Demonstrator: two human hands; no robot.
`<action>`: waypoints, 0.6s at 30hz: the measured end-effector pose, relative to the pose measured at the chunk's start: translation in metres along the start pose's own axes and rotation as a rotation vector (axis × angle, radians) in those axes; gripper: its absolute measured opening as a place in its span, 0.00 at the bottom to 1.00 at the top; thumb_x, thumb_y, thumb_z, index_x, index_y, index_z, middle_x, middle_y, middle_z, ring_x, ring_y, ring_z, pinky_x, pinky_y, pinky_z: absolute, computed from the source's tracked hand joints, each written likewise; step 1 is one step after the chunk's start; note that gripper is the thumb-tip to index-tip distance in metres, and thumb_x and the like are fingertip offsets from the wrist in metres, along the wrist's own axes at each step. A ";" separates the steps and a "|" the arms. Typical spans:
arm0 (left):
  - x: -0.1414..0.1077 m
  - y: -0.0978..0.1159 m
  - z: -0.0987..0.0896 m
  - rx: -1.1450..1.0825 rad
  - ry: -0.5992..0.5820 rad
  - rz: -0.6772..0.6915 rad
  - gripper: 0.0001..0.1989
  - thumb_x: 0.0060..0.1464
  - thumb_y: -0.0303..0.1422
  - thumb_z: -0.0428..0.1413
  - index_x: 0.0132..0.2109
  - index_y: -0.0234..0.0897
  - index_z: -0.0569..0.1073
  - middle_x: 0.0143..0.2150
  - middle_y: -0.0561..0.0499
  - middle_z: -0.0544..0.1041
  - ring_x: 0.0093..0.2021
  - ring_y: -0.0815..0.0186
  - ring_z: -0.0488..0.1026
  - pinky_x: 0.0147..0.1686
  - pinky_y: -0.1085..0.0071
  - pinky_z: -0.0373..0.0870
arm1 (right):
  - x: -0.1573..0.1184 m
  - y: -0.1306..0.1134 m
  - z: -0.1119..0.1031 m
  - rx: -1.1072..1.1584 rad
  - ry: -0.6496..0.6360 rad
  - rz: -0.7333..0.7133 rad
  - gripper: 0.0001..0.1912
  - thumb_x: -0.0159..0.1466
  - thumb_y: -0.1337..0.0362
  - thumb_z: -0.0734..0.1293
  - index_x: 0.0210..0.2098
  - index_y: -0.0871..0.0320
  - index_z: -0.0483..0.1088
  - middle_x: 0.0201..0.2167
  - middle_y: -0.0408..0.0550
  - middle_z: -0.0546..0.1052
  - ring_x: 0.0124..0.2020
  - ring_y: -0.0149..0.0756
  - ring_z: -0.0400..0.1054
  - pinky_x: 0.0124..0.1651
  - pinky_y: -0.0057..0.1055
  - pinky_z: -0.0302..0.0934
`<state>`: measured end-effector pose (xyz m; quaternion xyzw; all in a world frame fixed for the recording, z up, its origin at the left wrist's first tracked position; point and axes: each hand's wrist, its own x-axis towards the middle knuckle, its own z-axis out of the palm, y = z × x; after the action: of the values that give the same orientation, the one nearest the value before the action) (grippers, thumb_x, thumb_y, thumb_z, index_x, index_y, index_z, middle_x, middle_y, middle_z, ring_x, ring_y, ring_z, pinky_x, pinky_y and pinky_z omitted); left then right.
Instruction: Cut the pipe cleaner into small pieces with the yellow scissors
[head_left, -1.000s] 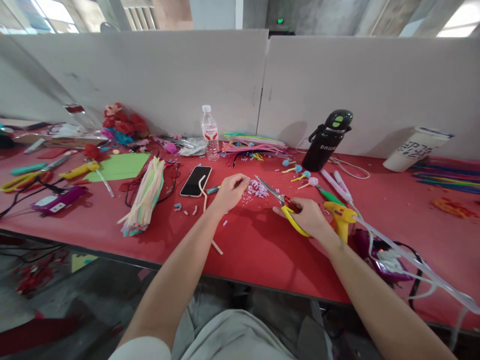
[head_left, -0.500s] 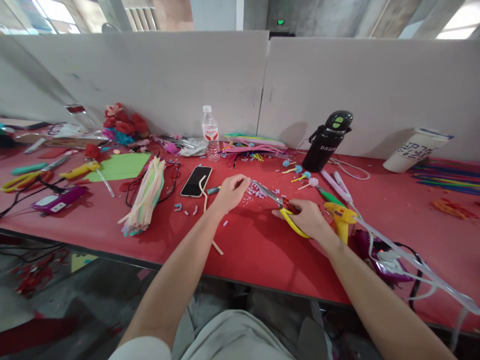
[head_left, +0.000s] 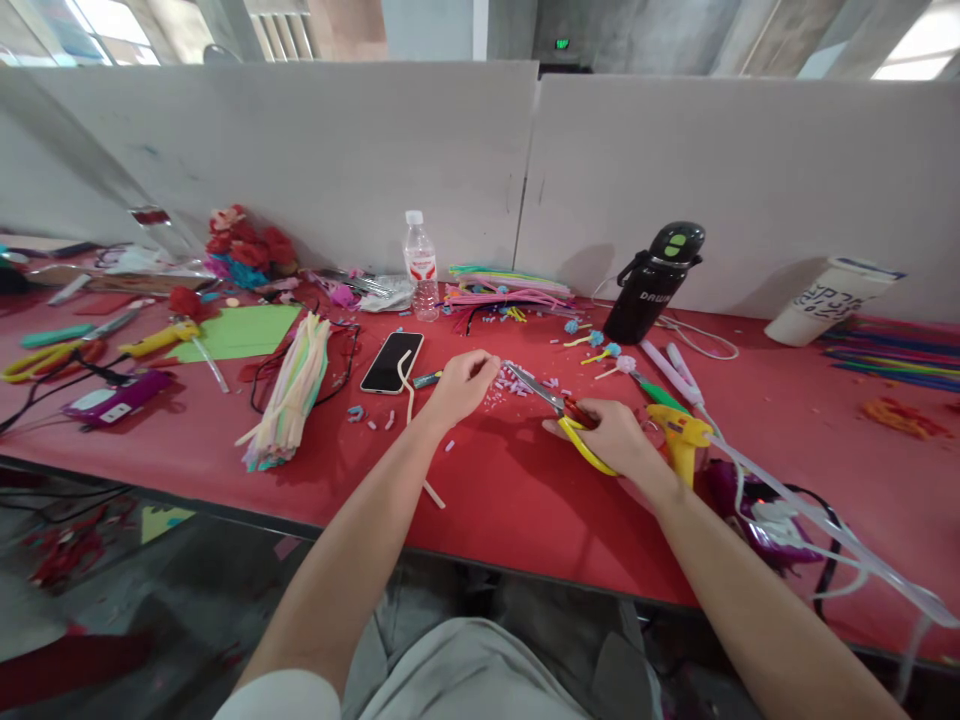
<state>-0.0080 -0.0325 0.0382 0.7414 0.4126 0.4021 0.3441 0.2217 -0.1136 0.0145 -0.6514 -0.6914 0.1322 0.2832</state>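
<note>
Phone [head_left: 388,364] left of scissors [head_left: 550,398], bottle [head_left: 421,268] behind (near partition [head_left: 337,150])

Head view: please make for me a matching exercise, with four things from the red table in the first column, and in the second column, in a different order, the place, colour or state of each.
Things
1. Scissors
2. Phone
3. Clear bottle
4. Flask

Descriptions
A. Black, with a green patch on its lid
B. Lying flat, dark screen facing up
C. Held in the right hand
D. Standing upright, with a white cap

Right pairs: 1-C, 2-B, 3-D, 4-A
</note>
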 end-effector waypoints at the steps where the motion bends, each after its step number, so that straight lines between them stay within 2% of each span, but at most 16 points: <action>1: 0.000 0.000 0.000 0.002 0.002 -0.001 0.17 0.58 0.42 0.46 0.28 0.34 0.66 0.21 0.55 0.62 0.23 0.72 0.58 0.25 0.74 0.54 | 0.000 -0.001 0.000 0.011 -0.008 0.002 0.29 0.50 0.41 0.67 0.18 0.59 0.54 0.18 0.38 0.51 0.21 0.24 0.44 0.20 0.24 0.40; 9: 0.000 0.000 0.001 -0.021 -0.010 -0.027 0.17 0.57 0.42 0.46 0.28 0.34 0.66 0.22 0.55 0.64 0.23 0.72 0.58 0.25 0.74 0.55 | 0.002 0.000 0.000 0.001 -0.038 0.020 0.29 0.49 0.41 0.67 0.18 0.59 0.55 0.17 0.38 0.53 0.21 0.25 0.46 0.21 0.24 0.41; 18: 0.000 -0.001 0.000 -0.009 0.008 -0.010 0.16 0.58 0.40 0.46 0.27 0.34 0.65 0.22 0.55 0.62 0.24 0.72 0.57 0.26 0.74 0.54 | 0.001 0.000 0.000 -0.007 0.038 0.027 0.30 0.49 0.40 0.67 0.18 0.58 0.51 0.18 0.38 0.51 0.21 0.25 0.44 0.21 0.25 0.40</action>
<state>-0.0086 -0.0315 0.0376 0.7361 0.4157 0.4054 0.3478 0.2220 -0.1131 0.0148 -0.6641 -0.6775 0.1213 0.2919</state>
